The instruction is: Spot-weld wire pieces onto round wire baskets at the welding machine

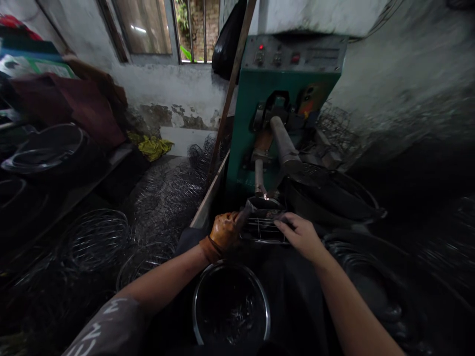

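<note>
My left hand (224, 231), in an orange-brown glove with a dark finger part, is closed on the left side of a wire rack (260, 228). My bare right hand (300, 235) pinches the rack's right end between thumb and fingers. The rack's thin bars lie level in front of me, its far edge dark and hard to make out. Just beyond it is a green spot-welding machine (253, 89) with a thick upper arm (285, 143) and a thinner lower arm (259, 174). A small bright glow shows at the lower arm's tip.
Below my hands stands a round bucket (268, 312) with small metal pieces inside. Tangled wire rings (159, 198) heap up on the left, near a round wire grate (98, 237). A dark pan (378, 213) sits right of the welder. A leaning bar (230, 89) rises beside the machine.
</note>
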`<state>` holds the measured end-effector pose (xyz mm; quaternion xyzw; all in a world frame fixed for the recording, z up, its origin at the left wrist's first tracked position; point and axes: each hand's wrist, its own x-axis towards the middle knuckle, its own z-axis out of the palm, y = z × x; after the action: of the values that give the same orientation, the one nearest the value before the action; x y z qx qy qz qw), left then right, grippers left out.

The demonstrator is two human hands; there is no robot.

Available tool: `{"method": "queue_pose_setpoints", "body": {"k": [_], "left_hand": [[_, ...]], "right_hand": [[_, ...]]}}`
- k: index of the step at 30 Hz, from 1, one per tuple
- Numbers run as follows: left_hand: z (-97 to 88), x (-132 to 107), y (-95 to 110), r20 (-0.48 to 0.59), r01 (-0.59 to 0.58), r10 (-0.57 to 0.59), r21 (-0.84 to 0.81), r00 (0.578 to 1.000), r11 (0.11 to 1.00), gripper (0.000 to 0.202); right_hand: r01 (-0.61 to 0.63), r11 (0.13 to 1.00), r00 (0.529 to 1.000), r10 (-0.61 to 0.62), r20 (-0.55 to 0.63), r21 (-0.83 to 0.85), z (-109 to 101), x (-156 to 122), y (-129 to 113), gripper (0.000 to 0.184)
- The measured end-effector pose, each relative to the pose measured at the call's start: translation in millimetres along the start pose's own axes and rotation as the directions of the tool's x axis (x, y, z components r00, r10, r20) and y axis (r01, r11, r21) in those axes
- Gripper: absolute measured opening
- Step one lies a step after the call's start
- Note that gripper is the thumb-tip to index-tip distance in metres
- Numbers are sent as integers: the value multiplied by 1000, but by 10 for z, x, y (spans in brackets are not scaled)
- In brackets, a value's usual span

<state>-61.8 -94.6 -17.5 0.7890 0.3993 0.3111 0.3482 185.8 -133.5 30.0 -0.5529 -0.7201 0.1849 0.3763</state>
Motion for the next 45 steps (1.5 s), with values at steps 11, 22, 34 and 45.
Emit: {"method": "queue_pose_setpoints", "body": {"k": [11,22,34,45], "left_hand": [[53,250,-210,-3,-157,161,217,987,963,85],[171,443,-441,-198,-371,407,195,892,908,61],[199,526,-465,-232,-401,450,229,862,887,27],[153,757,-537,-172,-406,483,348,858,845,35]], "right_hand": [[31,999,997,-33,-75,-37,29,87,186,32],[39,998,979,-29,-200,46,139,184,474,30],[25,999,974,-14,-225,45,176,201,538,29],[18,995,970,6,-245,94,51,316,580,27]]}}
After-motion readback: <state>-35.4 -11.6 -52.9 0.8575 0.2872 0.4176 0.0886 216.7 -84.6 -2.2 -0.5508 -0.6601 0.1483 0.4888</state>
